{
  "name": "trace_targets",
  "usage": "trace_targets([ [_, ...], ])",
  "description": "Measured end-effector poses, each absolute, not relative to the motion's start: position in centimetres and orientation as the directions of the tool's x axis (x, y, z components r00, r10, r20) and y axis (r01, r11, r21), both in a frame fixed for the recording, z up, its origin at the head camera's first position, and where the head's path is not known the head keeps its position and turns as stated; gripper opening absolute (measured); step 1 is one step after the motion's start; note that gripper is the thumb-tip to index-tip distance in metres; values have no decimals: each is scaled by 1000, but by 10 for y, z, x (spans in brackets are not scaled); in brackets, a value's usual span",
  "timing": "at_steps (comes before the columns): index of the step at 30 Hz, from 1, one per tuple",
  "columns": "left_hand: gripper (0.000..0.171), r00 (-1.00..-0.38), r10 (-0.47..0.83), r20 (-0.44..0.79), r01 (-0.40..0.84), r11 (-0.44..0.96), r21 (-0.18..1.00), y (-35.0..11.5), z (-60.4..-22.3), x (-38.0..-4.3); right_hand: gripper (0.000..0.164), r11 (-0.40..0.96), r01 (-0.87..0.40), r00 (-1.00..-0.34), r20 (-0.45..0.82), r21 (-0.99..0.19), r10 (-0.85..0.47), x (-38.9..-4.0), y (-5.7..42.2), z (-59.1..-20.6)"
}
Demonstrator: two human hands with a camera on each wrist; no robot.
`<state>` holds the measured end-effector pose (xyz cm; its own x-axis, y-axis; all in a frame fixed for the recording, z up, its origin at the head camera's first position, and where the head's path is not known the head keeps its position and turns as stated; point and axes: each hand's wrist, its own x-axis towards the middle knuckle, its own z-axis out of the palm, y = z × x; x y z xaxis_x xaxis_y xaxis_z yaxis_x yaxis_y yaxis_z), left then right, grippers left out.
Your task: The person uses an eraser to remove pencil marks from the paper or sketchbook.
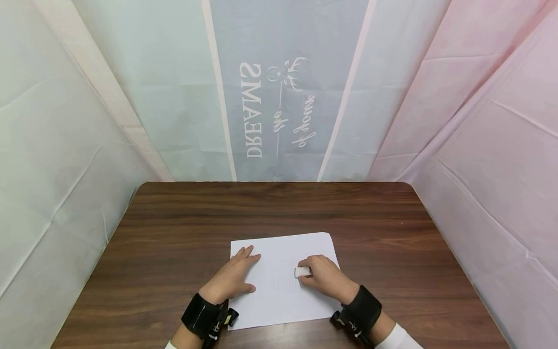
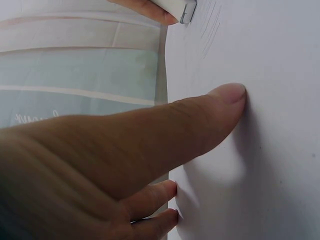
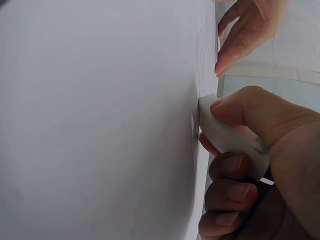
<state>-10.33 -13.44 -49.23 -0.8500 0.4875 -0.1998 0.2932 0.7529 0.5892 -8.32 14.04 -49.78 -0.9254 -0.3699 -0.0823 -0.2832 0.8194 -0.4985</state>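
The right fingers (image 3: 231,194) hide part of the white block (image 3: 227,134).

"DREAMS" (image 1: 251,110), "the" (image 1: 279,121), "of your" (image 1: 303,121), sideways on backdrop (image 1: 272,102)

Soft, even light fills the head view; the flat white rectangular paper sheet (image 1: 279,310) stands out brightly against the dark brown wood-grain table (image 1: 174,228) around it, while the thin grey strokes (image 1: 283,284) on it look faint. In the left wrist view, the bare left hand (image 2: 135,142) casts a soft-edged shadow on the sheet. In the right wrist view, a broad, diffuse shadow greys the sheet beside the small white block (image 3: 227,132); beyond the sheet, pale fabric (image 3: 295,50) looks washed out.
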Motion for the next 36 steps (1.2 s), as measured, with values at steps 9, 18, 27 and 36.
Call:
trace_targets([
  [9, 77, -854, 482, -197, 299, 764, 571, -135, -495, -104, 26, 824, -280, -929, -78, -493, -362, -83, 140, -498],
  [18, 76, -843, 499, -200, 309, 754, 580, -134, -493, -103, 24, 828, -277, -933, -71, -488, -354, -83, 143, -499],
  [27, 76, -849, 488, -203, 300, 761, 575, -134, -493, -103, 25, 824, -279, -931, -70, -493, -357, -82, 143, -500],
  [36, 76, -850, 489, -199, 303, 761, 574, -134, -493, -104, 24, 824, -280, -931, -69, -492, -358, -82, 145, -500],
])
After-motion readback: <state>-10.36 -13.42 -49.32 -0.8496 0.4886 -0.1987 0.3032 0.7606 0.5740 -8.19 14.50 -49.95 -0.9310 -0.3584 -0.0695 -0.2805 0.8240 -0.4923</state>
